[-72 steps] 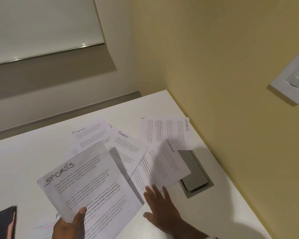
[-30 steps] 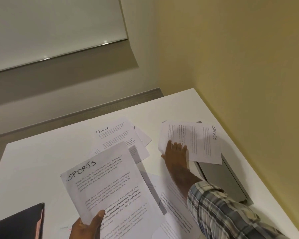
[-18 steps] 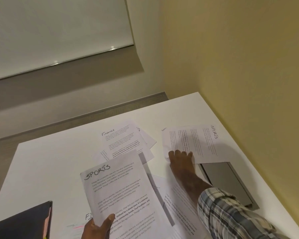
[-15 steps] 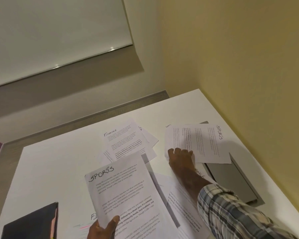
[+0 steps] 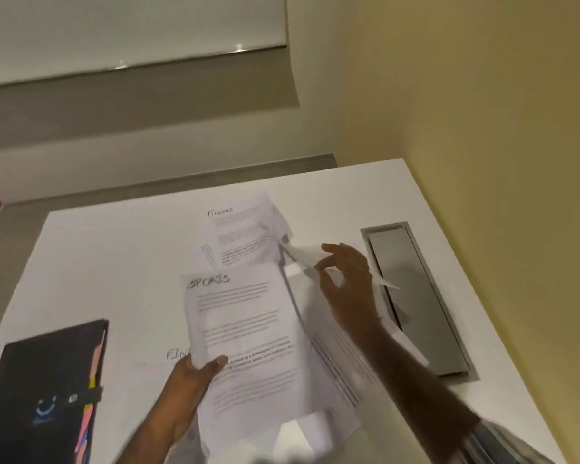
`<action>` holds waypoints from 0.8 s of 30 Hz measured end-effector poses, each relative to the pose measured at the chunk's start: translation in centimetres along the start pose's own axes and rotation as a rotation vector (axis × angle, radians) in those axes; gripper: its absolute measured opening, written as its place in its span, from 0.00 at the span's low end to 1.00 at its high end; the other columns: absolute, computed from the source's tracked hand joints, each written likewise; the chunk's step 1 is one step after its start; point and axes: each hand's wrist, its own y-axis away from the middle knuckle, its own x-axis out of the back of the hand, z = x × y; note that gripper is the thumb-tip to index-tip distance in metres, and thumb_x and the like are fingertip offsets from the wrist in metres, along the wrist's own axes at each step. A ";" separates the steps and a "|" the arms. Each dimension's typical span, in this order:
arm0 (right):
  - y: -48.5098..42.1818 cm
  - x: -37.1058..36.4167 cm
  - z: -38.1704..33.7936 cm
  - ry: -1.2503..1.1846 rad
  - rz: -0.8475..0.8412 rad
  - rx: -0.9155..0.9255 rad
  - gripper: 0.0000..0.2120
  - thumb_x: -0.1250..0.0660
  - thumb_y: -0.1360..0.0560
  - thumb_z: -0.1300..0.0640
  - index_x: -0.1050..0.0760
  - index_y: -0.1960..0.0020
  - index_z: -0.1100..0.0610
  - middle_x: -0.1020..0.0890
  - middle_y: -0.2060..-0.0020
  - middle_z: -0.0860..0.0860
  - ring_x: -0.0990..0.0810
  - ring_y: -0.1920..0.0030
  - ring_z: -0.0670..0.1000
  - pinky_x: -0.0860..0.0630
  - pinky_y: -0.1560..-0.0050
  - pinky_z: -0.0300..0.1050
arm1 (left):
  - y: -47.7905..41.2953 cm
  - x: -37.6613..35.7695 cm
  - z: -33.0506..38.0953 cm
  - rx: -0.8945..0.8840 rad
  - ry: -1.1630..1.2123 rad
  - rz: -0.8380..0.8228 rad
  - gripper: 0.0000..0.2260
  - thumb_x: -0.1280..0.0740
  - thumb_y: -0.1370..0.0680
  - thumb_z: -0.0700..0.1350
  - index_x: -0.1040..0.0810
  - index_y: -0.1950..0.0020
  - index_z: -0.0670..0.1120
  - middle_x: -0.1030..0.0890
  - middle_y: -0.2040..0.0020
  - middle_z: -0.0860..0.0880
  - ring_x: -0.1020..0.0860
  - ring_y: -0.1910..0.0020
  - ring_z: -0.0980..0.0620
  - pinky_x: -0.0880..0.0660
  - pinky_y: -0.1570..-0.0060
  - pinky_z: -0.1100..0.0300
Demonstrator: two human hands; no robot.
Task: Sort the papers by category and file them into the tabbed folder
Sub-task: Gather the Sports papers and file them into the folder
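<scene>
On table (image 5: pixel 114 262): one folder (image 5: pixel 44 390); left hand (image 5: pixel 195 376) fingers (image 5: pixel 216 363) grip one SPORTS sheet (image 5: pixel 241 323); right hand (image 5: pixel 349 283) fingers (image 5: pixel 330 249) pinch one bent sheet (image 5: pixel 302 255).

Dim warm indoor light. Motion blur smears left hand (image 5: pixel 195 373) gripping SPORTS sheet (image 5: pixel 245 329), right hand (image 5: pixel 347 283) pinching loose sheet (image 5: pixel 303 254); print barely legible. Two glare spots on blind rail (image 5: pixel 181 58), far above both grips.

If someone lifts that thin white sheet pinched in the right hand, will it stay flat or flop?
Probably flops: the thin white paper sheet visibly curls and sags from the right hand pinching it. Likely very light, since a pinch alone carries it.
</scene>
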 end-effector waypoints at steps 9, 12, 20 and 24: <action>9.9 9.2 -6.0 -0.165 -0.409 -0.109 0.08 0.30 0.27 0.54 0.26 0.64 0.47 0.41 0.22 0.30 0.50 0.20 0.37 0.43 0.24 0.50 | -1.4 -0.9 -0.2 0.101 0.197 -0.265 0.22 0.24 0.28 0.47 0.20 0.36 0.40 0.19 0.36 0.36 0.15 0.49 0.44 0.19 0.47 0.48; 10.6 10.6 -5.7 -0.276 -0.429 -0.196 0.16 0.31 0.25 0.62 0.26 0.67 0.45 0.40 0.23 0.30 0.41 0.24 0.33 0.23 0.35 0.44 | 1.1 -2.5 2.7 0.058 0.233 -0.381 0.06 0.32 0.22 0.40 0.19 0.59 0.43 0.19 0.63 0.44 0.21 0.71 0.56 0.24 0.68 0.63; 9.6 13.1 -5.2 -0.425 -0.405 -0.332 0.22 0.39 0.23 0.77 0.19 0.63 0.54 0.16 0.40 0.40 0.17 0.38 0.56 0.15 0.52 0.59 | 5.6 -3.2 5.0 -0.126 0.435 -0.423 0.14 0.37 0.20 0.42 0.12 0.54 0.43 0.14 0.56 0.41 0.16 0.62 0.48 0.18 0.61 0.56; 9.7 13.1 -7.6 -0.442 -0.409 -0.276 0.12 0.31 0.31 0.50 0.23 0.63 0.60 0.19 0.38 0.35 0.14 0.47 0.45 0.17 0.69 0.46 | 7.6 -4.3 5.1 -0.262 0.359 -0.333 0.26 0.42 0.17 0.36 0.22 0.73 0.50 0.25 0.73 0.50 0.28 0.76 0.56 0.27 0.75 0.64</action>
